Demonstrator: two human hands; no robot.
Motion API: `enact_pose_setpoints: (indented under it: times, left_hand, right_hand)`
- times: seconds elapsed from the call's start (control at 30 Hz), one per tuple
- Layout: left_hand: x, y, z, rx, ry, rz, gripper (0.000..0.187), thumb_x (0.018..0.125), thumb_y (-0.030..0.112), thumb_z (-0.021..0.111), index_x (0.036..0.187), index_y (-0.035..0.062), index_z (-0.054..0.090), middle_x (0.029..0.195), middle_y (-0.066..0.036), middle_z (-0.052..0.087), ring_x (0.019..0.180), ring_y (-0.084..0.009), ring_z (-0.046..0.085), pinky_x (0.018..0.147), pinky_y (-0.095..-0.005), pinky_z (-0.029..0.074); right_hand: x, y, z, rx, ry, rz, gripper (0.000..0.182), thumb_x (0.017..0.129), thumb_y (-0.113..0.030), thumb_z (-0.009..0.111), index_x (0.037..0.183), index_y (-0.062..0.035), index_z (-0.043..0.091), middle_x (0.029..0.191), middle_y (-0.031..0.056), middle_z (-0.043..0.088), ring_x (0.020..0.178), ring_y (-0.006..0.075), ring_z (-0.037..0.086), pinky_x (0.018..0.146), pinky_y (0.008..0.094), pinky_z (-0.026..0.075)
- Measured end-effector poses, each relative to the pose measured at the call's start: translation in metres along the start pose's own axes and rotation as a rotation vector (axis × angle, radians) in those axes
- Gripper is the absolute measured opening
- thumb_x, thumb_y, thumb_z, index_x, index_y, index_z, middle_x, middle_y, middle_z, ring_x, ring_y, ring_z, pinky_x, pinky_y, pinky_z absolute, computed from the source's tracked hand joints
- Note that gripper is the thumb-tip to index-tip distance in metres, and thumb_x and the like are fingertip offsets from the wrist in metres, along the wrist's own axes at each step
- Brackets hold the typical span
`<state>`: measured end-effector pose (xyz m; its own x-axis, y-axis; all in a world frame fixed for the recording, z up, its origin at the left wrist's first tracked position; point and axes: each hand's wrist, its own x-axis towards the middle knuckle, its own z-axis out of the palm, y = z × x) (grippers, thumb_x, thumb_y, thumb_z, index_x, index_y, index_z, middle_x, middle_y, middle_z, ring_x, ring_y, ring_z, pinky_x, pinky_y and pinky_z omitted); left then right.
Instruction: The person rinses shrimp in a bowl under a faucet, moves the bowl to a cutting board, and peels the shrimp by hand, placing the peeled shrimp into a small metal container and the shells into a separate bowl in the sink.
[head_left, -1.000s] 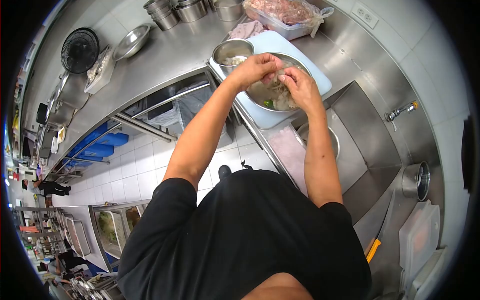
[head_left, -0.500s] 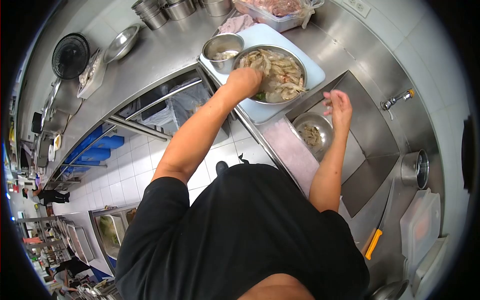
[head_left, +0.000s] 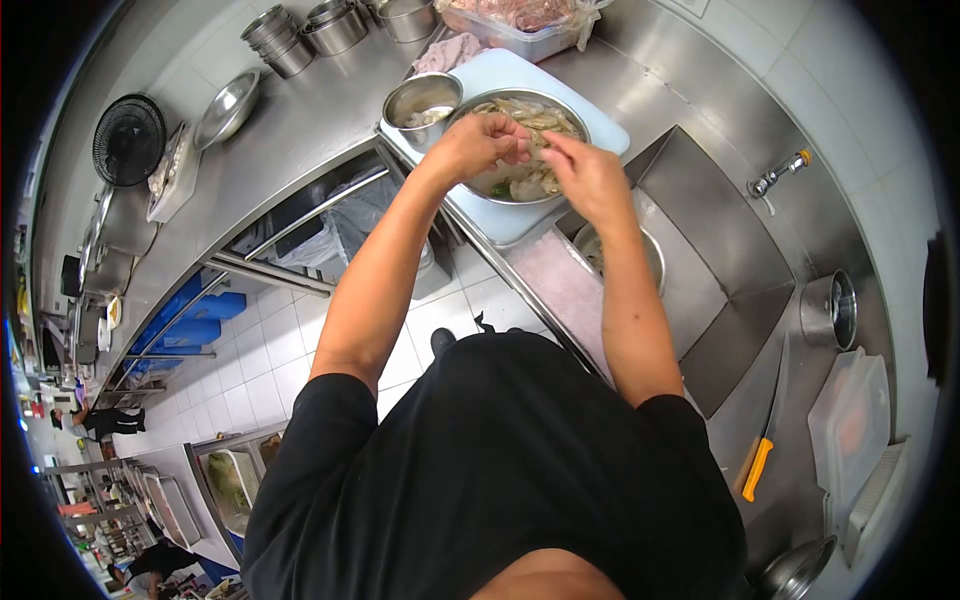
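Note:
Over a wide metal bowl of raw shrimp, both hands are close together. My left hand has its fingers pinched together, and my right hand pinches from the other side. A shrimp appears to be between the fingertips, partly hidden by them. The bowl stands on a pale blue cutting board. Beside it is a smaller metal pot with a few peeled pieces inside. Below my right forearm, another metal bowl sits in the sink, its contents mostly covered.
A yellow-handled knife lies on the counter right of the sink. A faucet projects from the wall. A pink cloth and a plastic tub of meat are behind the board. People work far left.
My right hand has moved from above the sink to the shrimp bowl, meeting my left hand. My left hand has lifted from the shrimp. The view has shifted slightly.

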<state>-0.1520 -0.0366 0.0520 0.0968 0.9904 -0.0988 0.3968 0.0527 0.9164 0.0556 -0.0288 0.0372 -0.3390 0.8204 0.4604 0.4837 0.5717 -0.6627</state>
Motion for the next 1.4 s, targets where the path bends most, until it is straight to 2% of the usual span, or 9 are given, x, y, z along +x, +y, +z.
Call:
enact_pose_setpoints:
  times: [0.17, 0.4, 0.5, 0.6, 0.77, 0.9, 1.03, 1.1, 1.4]
  left_hand:
    - [-0.017, 0.002, -0.009, -0.022, 0.09, 0.027, 0.019, 0.088, 0.019, 0.068, 0.101, 0.0062, 0.068, 0.085, -0.002, 0.071, 0.078, -0.0073, 0.063, 0.062, -0.0226, 0.047]
    - [-0.03, -0.012, -0.013, -0.07, 0.092, 0.124, 0.016, 0.088, 0.016, 0.068, 0.101, 0.0062, 0.067, 0.086, -0.002, 0.071, 0.077, -0.0084, 0.062, 0.063, -0.0237, 0.046]
    - [-0.035, -0.014, -0.009, -0.409, 0.101, 0.147, 0.02, 0.091, 0.018, 0.067, 0.106, 0.0069, 0.063, 0.092, -0.003, 0.07, 0.083, -0.0104, 0.065, 0.064, -0.0239, 0.046]
    - [-0.025, -0.025, 0.001, -0.823, 0.088, 0.118, 0.027, 0.094, 0.016, 0.063, 0.119, 0.0078, 0.055, 0.105, -0.006, 0.067, 0.094, -0.0147, 0.066, 0.072, -0.026, 0.052]
    - [-0.029, -0.011, 0.015, -0.903, 0.021, 0.057, 0.052, 0.099, 0.014, 0.05, 0.147, 0.0055, 0.032, 0.108, -0.008, 0.064, 0.094, -0.0165, 0.065, 0.075, -0.0287, 0.057]
    - [-0.027, -0.001, 0.015, -0.215, 0.063, 0.039, 0.053, 0.095, 0.029, 0.06, 0.14, 0.0026, 0.049, 0.105, -0.006, 0.069, 0.094, -0.0124, 0.064, 0.079, -0.026, 0.05]
    - [-0.009, -0.017, 0.015, -0.04, 0.238, 0.1, 0.041, 0.089, 0.031, 0.07, 0.12, 0.0037, 0.063, 0.093, 0.0, 0.068, 0.08, -0.0073, 0.06, 0.069, -0.0205, 0.044]
    - [-0.009, -0.012, 0.011, -0.165, 0.2, 0.067, 0.033, 0.088, 0.03, 0.071, 0.108, 0.005, 0.064, 0.087, 0.002, 0.066, 0.075, -0.006, 0.058, 0.063, -0.0197, 0.042]
    - [-0.008, -0.002, -0.002, -0.498, 0.13, 0.03, 0.02, 0.088, 0.028, 0.069, 0.092, 0.0093, 0.062, 0.078, 0.003, 0.06, 0.067, -0.0064, 0.055, 0.056, -0.0215, 0.04]
  right_hand:
    - [0.02, -0.014, 0.025, 0.069, -0.092, -0.035, 0.026, 0.085, -0.019, 0.061, 0.105, -0.0042, 0.069, 0.084, 0.0209, 0.067, 0.079, 0.038, 0.066, 0.072, 0.0434, 0.052]
    - [0.03, -0.001, 0.037, 0.211, -0.307, 0.082, 0.028, 0.09, -0.014, 0.056, 0.113, -0.0018, 0.067, 0.078, 0.0042, 0.067, 0.068, 0.0075, 0.061, 0.061, 0.0251, 0.049]
    - [0.029, 0.004, 0.037, 0.637, -0.346, 0.206, 0.026, 0.092, -0.013, 0.053, 0.113, -0.0037, 0.067, 0.085, 0.0093, 0.07, 0.069, 0.0194, 0.065, 0.068, 0.034, 0.052]
    - [0.027, 0.0, 0.036, 0.667, -0.204, 0.077, 0.026, 0.095, -0.013, 0.056, 0.117, -0.0022, 0.064, 0.094, 0.008, 0.069, 0.075, 0.0187, 0.064, 0.072, 0.0335, 0.052]
    - [0.025, 0.008, 0.039, 0.301, 0.012, -0.148, 0.024, 0.092, -0.015, 0.063, 0.111, -0.0014, 0.065, 0.095, 0.0071, 0.064, 0.081, 0.0172, 0.059, 0.072, 0.0306, 0.048]
    - [0.029, 0.018, 0.04, 0.106, 0.035, -0.139, 0.016, 0.09, -0.015, 0.063, 0.097, -0.0007, 0.066, 0.093, 0.0115, 0.062, 0.084, 0.0226, 0.06, 0.074, 0.0345, 0.048]
    - [0.028, 0.015, 0.043, 0.036, 0.055, -0.124, 0.016, 0.094, -0.017, 0.06, 0.09, -0.0012, 0.062, 0.085, 0.0081, 0.062, 0.072, 0.0158, 0.059, 0.063, 0.0302, 0.048]
    - [0.025, 0.008, 0.042, 0.261, -0.105, 0.146, 0.017, 0.096, -0.018, 0.058, 0.089, -0.0024, 0.061, 0.079, 0.0051, 0.061, 0.064, 0.0118, 0.057, 0.057, 0.0273, 0.046]
    - [0.024, 0.001, 0.039, 0.365, -0.266, 0.222, 0.025, 0.097, -0.028, 0.056, 0.097, -0.004, 0.064, 0.07, 0.0008, 0.058, 0.059, 0.0092, 0.051, 0.054, 0.0251, 0.042]
